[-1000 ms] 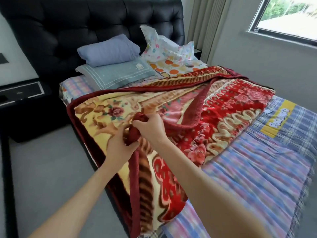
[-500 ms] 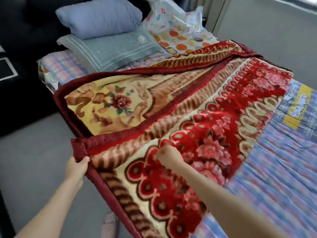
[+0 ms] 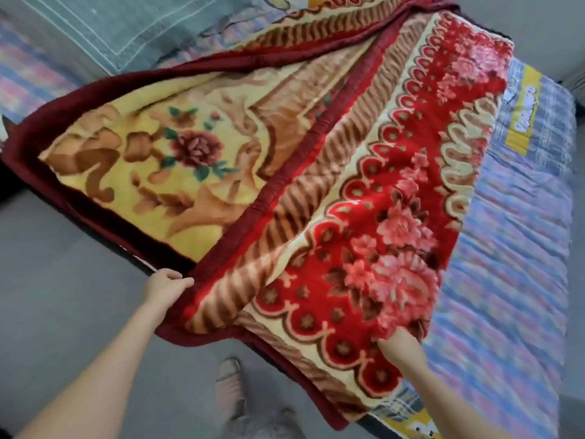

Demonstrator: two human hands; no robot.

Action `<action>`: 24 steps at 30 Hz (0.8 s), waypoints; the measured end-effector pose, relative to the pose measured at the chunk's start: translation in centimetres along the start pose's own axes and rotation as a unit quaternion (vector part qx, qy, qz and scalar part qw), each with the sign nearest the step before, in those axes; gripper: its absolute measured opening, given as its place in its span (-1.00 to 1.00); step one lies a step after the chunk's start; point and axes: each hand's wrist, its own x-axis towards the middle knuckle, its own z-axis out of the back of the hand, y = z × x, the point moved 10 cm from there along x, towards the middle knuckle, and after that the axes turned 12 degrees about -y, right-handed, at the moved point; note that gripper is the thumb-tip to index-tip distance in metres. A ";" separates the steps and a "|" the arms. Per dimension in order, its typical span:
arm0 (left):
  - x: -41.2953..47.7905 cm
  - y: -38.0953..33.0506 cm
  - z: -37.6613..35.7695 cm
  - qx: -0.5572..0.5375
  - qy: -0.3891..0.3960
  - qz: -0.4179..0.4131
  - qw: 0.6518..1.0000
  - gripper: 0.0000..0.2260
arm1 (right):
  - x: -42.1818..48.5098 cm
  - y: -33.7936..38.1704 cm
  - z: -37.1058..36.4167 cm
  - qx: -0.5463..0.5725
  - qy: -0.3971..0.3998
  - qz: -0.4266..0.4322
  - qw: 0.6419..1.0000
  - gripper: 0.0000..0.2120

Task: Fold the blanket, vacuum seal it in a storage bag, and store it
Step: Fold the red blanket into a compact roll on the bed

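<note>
Blanket [image 3: 316, 185] lay doubled across the bed [image 3: 522, 248], near edge spilling over the side. Left hand [image 3: 164, 285] pinched its maroon corner, fingers curled round the hem; right hand [image 3: 402, 346] gripped the red fold — held well apart, likely to square the layers.

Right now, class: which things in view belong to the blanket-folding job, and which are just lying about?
In the job: blanket, left hand, right hand, both gripping it.
Lying about: pillow, checked bed sheet, pink slipper.
</note>
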 end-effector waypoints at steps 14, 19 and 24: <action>3.1 -9.9 -12.2 0.265 -0.067 -0.278 0.921 -0.58 | -1.8 -9.8 -9.2 0.166 -0.074 -0.208 0.961 -0.83; 1.5 -13.8 -6.4 0.117 -0.159 -0.347 0.917 -0.75 | -3.9 -15.1 -7.0 0.178 -0.106 -0.224 0.952 -0.88; 3.9 -10.6 -9.0 0.247 -0.094 -0.246 0.933 -0.64 | -2.5 -12.1 -8.8 0.057 0.018 -0.145 0.988 -0.81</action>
